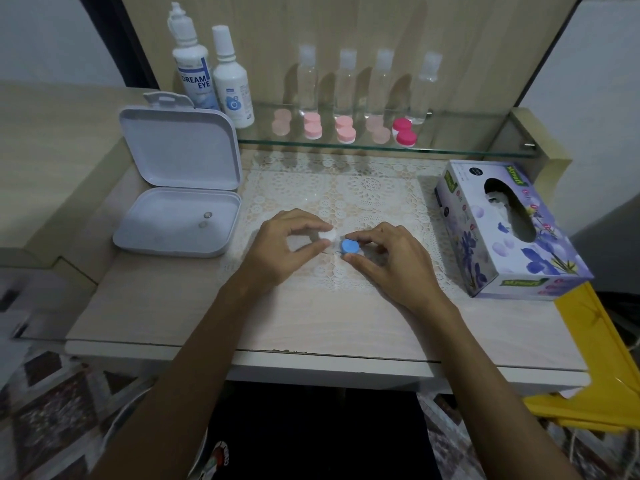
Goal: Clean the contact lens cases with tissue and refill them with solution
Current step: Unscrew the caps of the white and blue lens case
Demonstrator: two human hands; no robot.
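A contact lens case lies on the lace mat (349,195) in the middle of the table. My left hand (284,247) pinches its white cap (327,236) between thumb and fingers. My right hand (391,258) grips its blue cap (349,245) the same way. A tissue box (502,230) with flower print stands at the right, a tissue poking from its slot. Two solution bottles (211,71) stand at the back left. Several pink lens cases (346,129) sit on the glass shelf (450,148).
An open white plastic box (180,202) with two small round items inside sits at the left. Several clear bottles (346,81) line the back of the shelf. A yellow plastic object (588,358) juts out past the table's right edge.
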